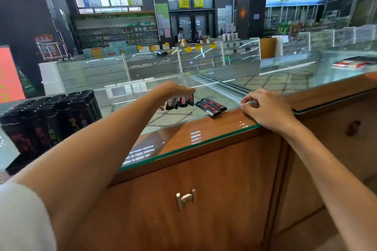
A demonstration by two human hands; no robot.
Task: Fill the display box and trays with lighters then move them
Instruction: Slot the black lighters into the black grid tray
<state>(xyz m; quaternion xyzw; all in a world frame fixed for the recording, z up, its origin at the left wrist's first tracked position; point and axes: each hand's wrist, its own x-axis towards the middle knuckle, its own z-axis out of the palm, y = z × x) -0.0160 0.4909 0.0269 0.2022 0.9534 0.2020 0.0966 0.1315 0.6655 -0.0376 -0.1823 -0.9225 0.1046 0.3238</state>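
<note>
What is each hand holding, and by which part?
Left hand grips a bunch of lighters from above, by their upper ends. Right hand rests curled on the counter; any hold cannot be told.

The counter [183,142] had a glass top over brown wood doors. A few black and red lighters [211,107] lay flat on the glass, side by side. At the left end sat a black display box [14,166] packed with upright lighters. Far right lay a red and white packet [350,64].

Two hands [173,90] [264,109], one lighter tray [15,166]
</note>
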